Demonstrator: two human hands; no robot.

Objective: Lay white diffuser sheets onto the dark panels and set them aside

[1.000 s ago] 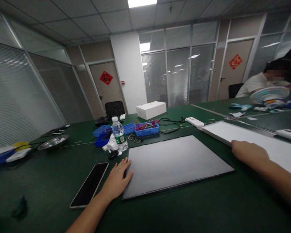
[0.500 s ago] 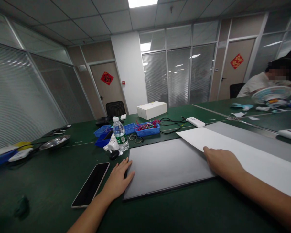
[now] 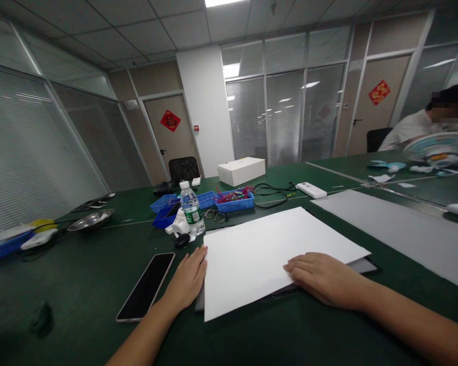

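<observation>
A large white sheet (image 3: 259, 254) lies a little askew over a grey board with dark edges (image 3: 362, 265). Slivers of the board show at the sheet's left, lower and right sides. My left hand (image 3: 189, 277) rests at the left edge, fingers stretched out and touching the sheet's border. On the lower right part of the sheet, my right hand (image 3: 324, 278) lies palm down with its fingers extended. A phone with a dark screen (image 3: 147, 287) is just left of my left hand.
A water bottle (image 3: 193, 211), a black computer mouse (image 3: 182, 240), glasses (image 3: 216, 215) and blue trays (image 3: 234, 205) stand beyond the sheet. Another grey-white sheet (image 3: 397, 229) lies to the right. A white box (image 3: 241, 172) is farther back. Across the table sits a person (image 3: 412, 129).
The white sheet has moved left and down onto the grey board, covering most of it. My right hand has gone from gripping the sheet's edge to lying flat on it.
</observation>
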